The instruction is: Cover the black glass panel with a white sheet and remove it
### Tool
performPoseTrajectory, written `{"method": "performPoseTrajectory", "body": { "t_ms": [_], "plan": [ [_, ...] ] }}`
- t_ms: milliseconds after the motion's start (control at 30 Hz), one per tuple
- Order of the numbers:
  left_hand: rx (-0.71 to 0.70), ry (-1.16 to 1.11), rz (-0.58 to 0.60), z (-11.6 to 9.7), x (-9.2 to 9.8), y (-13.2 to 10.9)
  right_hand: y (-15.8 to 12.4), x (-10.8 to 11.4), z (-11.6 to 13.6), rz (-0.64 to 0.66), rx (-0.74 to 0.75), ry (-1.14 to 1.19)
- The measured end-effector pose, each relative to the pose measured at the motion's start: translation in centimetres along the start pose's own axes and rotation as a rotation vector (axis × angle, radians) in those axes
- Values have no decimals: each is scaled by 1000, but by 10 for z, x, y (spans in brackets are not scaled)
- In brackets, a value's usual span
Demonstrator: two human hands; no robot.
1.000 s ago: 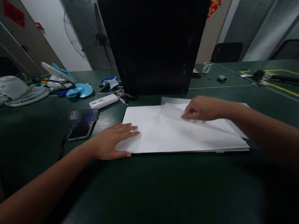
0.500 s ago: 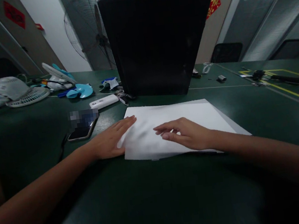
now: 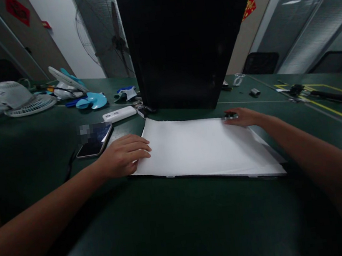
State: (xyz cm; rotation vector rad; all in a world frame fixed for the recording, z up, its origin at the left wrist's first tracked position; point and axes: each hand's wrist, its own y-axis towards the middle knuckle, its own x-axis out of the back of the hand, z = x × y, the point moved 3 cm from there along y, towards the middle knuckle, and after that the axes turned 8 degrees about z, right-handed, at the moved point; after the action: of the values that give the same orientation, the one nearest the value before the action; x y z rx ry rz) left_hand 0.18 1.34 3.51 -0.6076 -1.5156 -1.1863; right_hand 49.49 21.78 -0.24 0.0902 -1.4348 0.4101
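A stack of white paper [image 3: 199, 149] lies flat on the dark green table [image 3: 171, 228], in front of an upright black board [image 3: 188, 46]. My left hand [image 3: 124, 154] rests on the stack's left edge with its fingers curled down onto the sheets. My right hand [image 3: 242, 117] is at the stack's far right corner, near the foot of the board. Its fingertips are closed around a small dark thing [image 3: 230, 116] that I cannot make out.
A phone [image 3: 94, 141] and a white bar-shaped device [image 3: 119, 114] lie left of the paper. Fan parts [image 3: 29, 105] and blue blades [image 3: 93, 101] are at the far left. Small items [image 3: 254, 91] and yellow floor-tape lines [image 3: 328, 103] are at the right.
My right hand moved from the middle of the paper to its far right corner and closed on a small dark thing. The left hand's fingers went from flat to curled. The paper now lies smooth.
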Motion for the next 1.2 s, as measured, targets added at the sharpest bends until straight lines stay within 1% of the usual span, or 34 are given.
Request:
{"method": "performPoseTrajectory", "body": {
  "t_ms": [100, 233, 367, 633, 767, 867, 967, 1033, 1200],
  "plan": [
    [62, -14, 111, 9, -6, -3, 1, 3, -6, 53, 5, 15],
    [129, -18, 230, 20, -12, -9, 2, 6, -4, 101, 6, -14],
    [172, -20, 285, 23, -13, -10, 2, 8, 2, 118, -5, -57],
    [220, -26, 403, 19, -9, -7, -1, 9, 13, 139, 30, -108],
    [202, -46, 401, 17, -4, -7, -1, 6, 18, 140, 47, -109],
    [157, -75, 371, 14, -1, -6, -3, 6, 23, 144, 87, -116],
    [120, -89, 371, 13, 0, -4, -4, 6, 28, 158, 122, -120],
    [102, -83, 379, 12, -1, -4, -5, 6, 31, 161, 131, -128],
    [70, -81, 353, 10, -6, -3, -5, 5, 35, 158, 133, -153]
  ]
}}
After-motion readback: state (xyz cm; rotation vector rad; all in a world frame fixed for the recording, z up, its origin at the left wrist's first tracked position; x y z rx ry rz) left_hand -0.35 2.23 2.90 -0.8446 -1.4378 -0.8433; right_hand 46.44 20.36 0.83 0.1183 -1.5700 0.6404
